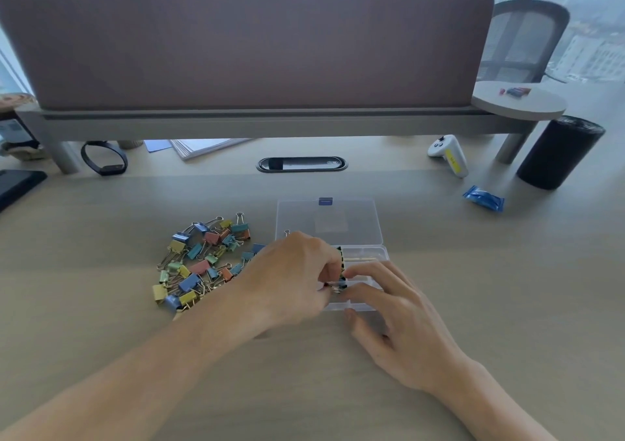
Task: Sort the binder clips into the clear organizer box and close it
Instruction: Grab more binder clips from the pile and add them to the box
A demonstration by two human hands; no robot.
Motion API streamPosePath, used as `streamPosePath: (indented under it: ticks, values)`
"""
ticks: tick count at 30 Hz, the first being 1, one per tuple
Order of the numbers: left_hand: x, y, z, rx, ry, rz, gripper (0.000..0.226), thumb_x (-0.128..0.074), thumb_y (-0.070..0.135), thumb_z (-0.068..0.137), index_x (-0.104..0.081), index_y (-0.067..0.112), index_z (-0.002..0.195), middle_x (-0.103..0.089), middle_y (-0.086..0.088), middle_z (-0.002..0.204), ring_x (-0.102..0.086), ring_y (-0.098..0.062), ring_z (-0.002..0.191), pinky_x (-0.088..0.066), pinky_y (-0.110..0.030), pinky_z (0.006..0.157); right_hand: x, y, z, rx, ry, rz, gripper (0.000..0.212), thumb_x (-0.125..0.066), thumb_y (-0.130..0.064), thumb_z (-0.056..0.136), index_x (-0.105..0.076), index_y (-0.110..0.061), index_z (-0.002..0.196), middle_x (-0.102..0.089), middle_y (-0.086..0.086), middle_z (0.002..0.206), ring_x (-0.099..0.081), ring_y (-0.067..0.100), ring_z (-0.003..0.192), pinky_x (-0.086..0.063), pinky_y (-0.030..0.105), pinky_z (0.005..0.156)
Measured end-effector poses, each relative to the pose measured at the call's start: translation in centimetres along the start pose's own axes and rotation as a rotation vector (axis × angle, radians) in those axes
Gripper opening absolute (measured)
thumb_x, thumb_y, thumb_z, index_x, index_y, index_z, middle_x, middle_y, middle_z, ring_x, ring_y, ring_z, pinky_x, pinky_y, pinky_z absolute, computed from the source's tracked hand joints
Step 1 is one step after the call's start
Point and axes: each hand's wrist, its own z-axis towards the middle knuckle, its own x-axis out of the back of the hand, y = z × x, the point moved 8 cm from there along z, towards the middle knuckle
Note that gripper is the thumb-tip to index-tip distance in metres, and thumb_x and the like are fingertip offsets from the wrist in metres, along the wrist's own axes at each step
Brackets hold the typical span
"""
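**Office table [101, 224] by the windows: one binder clip [341, 283] going into the organizer box [382, 254]**

The organizer box is lying open near the middle of the table. Its lid [328, 220] is folded flat away from the person, so the compartments are facing up and both hands are reaching in freely.

The left hand [291, 278] is hovering over the box's left side with its fingers [324, 261] curled, pinching the dark binder clip just above a compartment. The right hand [402, 325] is lying over the near right part of the box. Its fingers [372, 271] are stretched out rather than wrapped round anything, and their tips are touching the clip, probably guiding it and keeping the light box from sliding.

The pile of clips [203, 264] is waiting just left of the box, within easy reach of the left hand. Most clips are lying outside the box, so sorting seems to be at an early stage and closing is not yet due.
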Motion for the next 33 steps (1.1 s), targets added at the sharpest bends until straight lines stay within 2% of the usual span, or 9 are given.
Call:
streamPosePath:
  ticks: [3, 11, 14, 17, 21, 23, 26, 29, 33]
  values:
    - [0.0, -0.2, -0.1, 0.005, 0.014, 0.004, 0.010, -0.071, 0.034, 0.082, -0.070, 0.032, 0.091, -0.069, 0.018, 0.085, -0.064, -0.004, 0.082, -0.056, -0.029, 0.075, -0.1, 0.0, 0.0, -0.003, -0.023, 0.001, 0.021, -0.064, -0.019, 0.090, -0.074, -0.025, 0.108, -0.058, -0.014, 0.133, -0.057, 0.015, 0.122, -0.051, 0.037, 0.096]
    - [-0.6, -0.7, -0.3, 0.012, 0.014, -0.046, 0.004, -0.071, 0.029, 0.084, -0.073, 0.030, 0.087, -0.066, 0.018, 0.080, -0.064, -0.003, 0.080, -0.057, -0.029, 0.074, -0.5, -0.1, 0.2, 0.006, -0.035, -0.054, 0.020, -0.060, -0.020, 0.095, -0.072, -0.028, 0.109, -0.058, -0.016, 0.133, -0.056, 0.016, 0.122, -0.051, 0.039, 0.095]
    - [-0.6, -0.7, -0.3, 0.011, 0.030, -0.035, 0.003, -0.071, 0.029, 0.084, -0.072, 0.030, 0.087, -0.066, 0.019, 0.082, -0.064, -0.004, 0.082, -0.057, -0.030, 0.076, -0.7, -0.1, 0.2, 0.002, -0.074, -0.074, 0.028, -0.058, -0.019, 0.093, -0.070, -0.028, 0.117, -0.055, -0.015, 0.140, -0.052, 0.015, 0.129, -0.048, 0.037, 0.102]
    - [-0.4, -0.8, -0.1, 0.018, 0.043, -0.030, 0.008, -0.072, 0.030, 0.083, -0.068, 0.031, 0.089, -0.063, 0.018, 0.086, -0.061, -0.005, 0.083, -0.055, -0.030, 0.076, -0.9, -0.1, 0.3, -0.009, -0.118, -0.086, 0.034, -0.064, -0.019, 0.090, -0.067, -0.027, 0.123, -0.051, -0.016, 0.143, -0.047, 0.012, 0.134, -0.043, 0.033, 0.108]
    - [-0.7, -1.0, 0.1, 0.043, 0.026, -0.080, 0.020, -0.075, 0.034, 0.084, -0.065, 0.034, 0.101, -0.058, 0.018, 0.093, -0.058, -0.006, 0.087, -0.051, -0.026, 0.076, -0.9, 0.0, 0.3, -0.026, -0.127, -0.097, 0.031, -0.066, -0.023, 0.091, -0.065, -0.029, 0.122, -0.049, -0.018, 0.143, -0.044, 0.009, 0.135, -0.041, 0.030, 0.110]
    - [-0.7, -1.0, 0.2, 0.058, 0.029, -0.070, 0.019, -0.077, 0.038, 0.084, -0.067, 0.033, 0.099, -0.057, 0.017, 0.092, -0.059, -0.007, 0.087, -0.050, -0.026, 0.075, -0.7, 0.0, 0.2, -0.026, -0.113, -0.070, 0.031, -0.066, -0.022, 0.090, -0.065, -0.030, 0.121, -0.048, -0.018, 0.144, -0.044, 0.008, 0.136, -0.039, 0.027, 0.110]
    - [-0.7, -1.1, 0.5, 0.086, 0.027, -0.048, 0.017, -0.077, 0.043, 0.082, -0.068, 0.031, 0.091, -0.056, 0.015, 0.093, -0.058, -0.008, 0.085, -0.049, -0.027, 0.073, -0.2, 0.1, 0.1, -0.035, -0.050, -0.020, 0.024, -0.060, -0.022, 0.090, -0.065, -0.026, 0.113, -0.051, -0.014, 0.138, -0.049, 0.011, 0.130, -0.042, 0.027, 0.105]
    - [-0.8, -1.0, 1.0, 0.102, 0.029, -0.026, 0.019, -0.079, 0.044, 0.080, -0.067, 0.030, 0.085, -0.056, 0.014, 0.092, -0.056, -0.008, 0.081, -0.048, -0.027, 0.071, 0.5, 0.8, -0.1, -0.090, 0.057, -0.026, 0.015, -0.054, -0.026, 0.093, -0.060, -0.022, 0.106, -0.053, -0.011, 0.119, -0.052, 0.013, 0.115, -0.047, 0.032, 0.092]
    - [-1.0, -0.9, 1.3, 0.115, 0.051, -0.007, 0.022, -0.080, 0.046, 0.079, -0.067, 0.028, 0.081, -0.056, 0.013, 0.090, -0.058, -0.012, 0.083, -0.053, -0.030, 0.074, 0.5, 1.3, -0.1, -0.140, 0.105, -0.087, 0.015, -0.050, -0.029, 0.094, -0.058, -0.021, 0.103, -0.051, -0.012, 0.107, -0.052, 0.014, 0.102, -0.048, 0.034, 0.079]
